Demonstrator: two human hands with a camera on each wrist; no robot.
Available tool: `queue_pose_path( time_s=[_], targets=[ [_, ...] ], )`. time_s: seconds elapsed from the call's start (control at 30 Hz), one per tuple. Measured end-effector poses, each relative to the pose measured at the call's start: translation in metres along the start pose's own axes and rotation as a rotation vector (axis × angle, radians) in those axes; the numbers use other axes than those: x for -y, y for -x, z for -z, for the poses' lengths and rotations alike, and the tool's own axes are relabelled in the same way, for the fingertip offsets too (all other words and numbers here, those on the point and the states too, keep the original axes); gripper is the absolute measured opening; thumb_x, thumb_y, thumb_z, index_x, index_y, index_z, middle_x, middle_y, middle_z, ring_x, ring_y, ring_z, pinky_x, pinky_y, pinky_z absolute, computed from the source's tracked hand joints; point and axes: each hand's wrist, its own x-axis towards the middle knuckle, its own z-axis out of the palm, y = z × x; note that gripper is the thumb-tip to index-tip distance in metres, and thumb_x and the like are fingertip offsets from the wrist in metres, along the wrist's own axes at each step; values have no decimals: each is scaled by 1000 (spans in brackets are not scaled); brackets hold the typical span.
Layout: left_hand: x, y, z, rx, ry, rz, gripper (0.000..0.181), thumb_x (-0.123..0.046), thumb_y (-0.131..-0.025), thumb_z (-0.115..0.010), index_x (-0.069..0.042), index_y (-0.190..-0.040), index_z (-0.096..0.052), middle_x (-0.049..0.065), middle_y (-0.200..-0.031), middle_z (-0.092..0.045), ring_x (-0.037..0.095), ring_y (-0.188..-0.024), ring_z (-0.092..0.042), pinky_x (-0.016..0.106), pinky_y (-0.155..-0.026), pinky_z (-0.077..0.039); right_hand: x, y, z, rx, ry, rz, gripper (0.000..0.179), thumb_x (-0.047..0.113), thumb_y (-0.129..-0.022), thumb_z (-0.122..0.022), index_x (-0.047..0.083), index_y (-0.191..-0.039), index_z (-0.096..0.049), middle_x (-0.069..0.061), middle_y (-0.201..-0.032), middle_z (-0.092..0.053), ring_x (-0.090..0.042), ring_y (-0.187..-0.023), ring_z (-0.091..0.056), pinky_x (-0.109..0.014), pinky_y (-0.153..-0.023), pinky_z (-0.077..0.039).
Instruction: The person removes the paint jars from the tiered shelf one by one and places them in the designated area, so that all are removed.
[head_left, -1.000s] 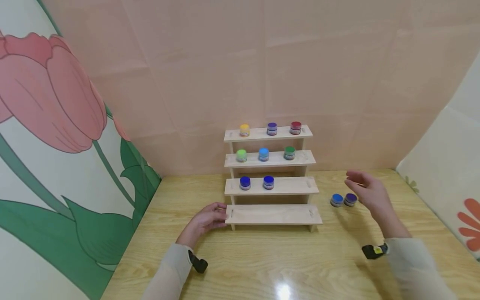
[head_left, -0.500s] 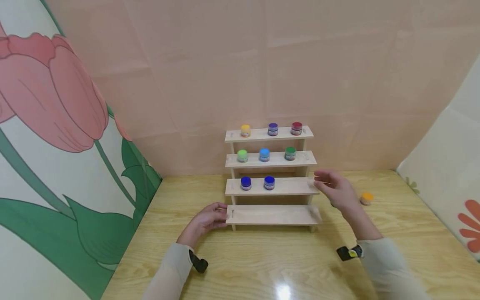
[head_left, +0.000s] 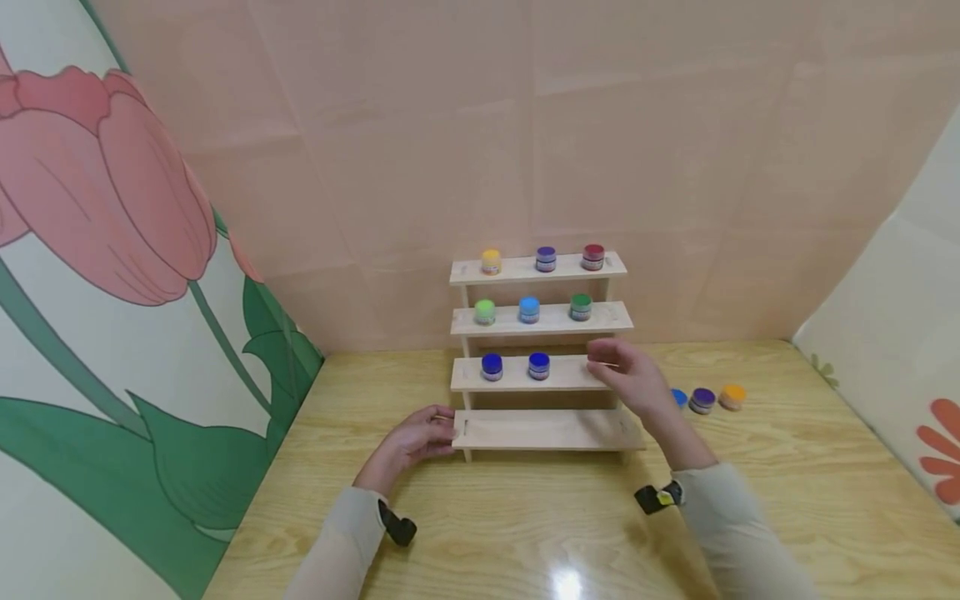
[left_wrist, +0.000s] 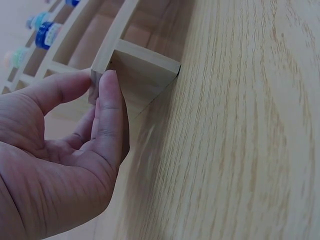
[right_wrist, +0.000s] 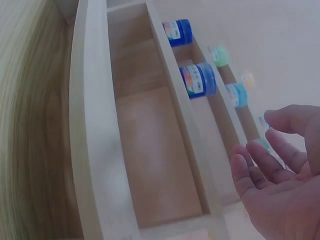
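Note:
A four-tier wooden display rack [head_left: 543, 429] stands on the table, bearing several small lidded jars. My left hand [head_left: 414, 437] pinches the left end of its lowest shelf between thumb and fingers, plain in the left wrist view. My right hand [head_left: 637, 383] hovers at the right end of the third shelf from the top, holding nothing. Its fingers are loosely bent, with the thumb apart. That shelf carries two dark blue jars, one at left [head_left: 492, 367] and one near the middle [head_left: 538, 366]. The lowest shelf bears no jar.
On the table right of the rack are a blue jar [head_left: 678, 398], partly hidden by my right hand, a purple jar [head_left: 702, 401] and an orange jar [head_left: 732, 397]. Yellow, purple and red jars [head_left: 593, 257] sit on the top shelf; light green, light blue and green jars [head_left: 581, 307] below.
My right hand has moved left from beside the loose jars to the third shelf's right end, uncovering the orange jar. The left hand keeps its grip on the rack.

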Motion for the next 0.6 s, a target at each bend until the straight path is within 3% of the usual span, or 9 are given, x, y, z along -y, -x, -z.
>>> queue_pose_path(
  time_s=[0.17,0.3,0.6],
  targets=[
    [0,-1,0,8,4,-7,45,5,-91,-66,4,-132,-48,9,-105,-61,18,-83,-64,28,-70,-60,-1,-5,-12,26,-3,-2,38,14,-100,-65,-2,-133,-57,-23,-130,-62,-34,-120,-57,-32,-102,-50],
    [0,-1,1,17,6,-11,45,5,-92,-65,5,-133,-47,9,-104,-61,17,-82,-64,28,-71,-60,0,-9,-21,29,2,-1,38,15,-99,-67,-1,-133,-58,-22,-130,-62,-36,-121,-58,-50,-107,-47],
    [-1,1,1,23,0,-9,45,4,-92,-66,4,-133,-47,8,-105,-61,17,-82,-64,28,-71,-60,1,-18,-33,55,-30,-24,39,14,-99,-66,0,-134,-57,-21,-131,-61,-37,-123,-57,-53,-109,-46]
  ],
)
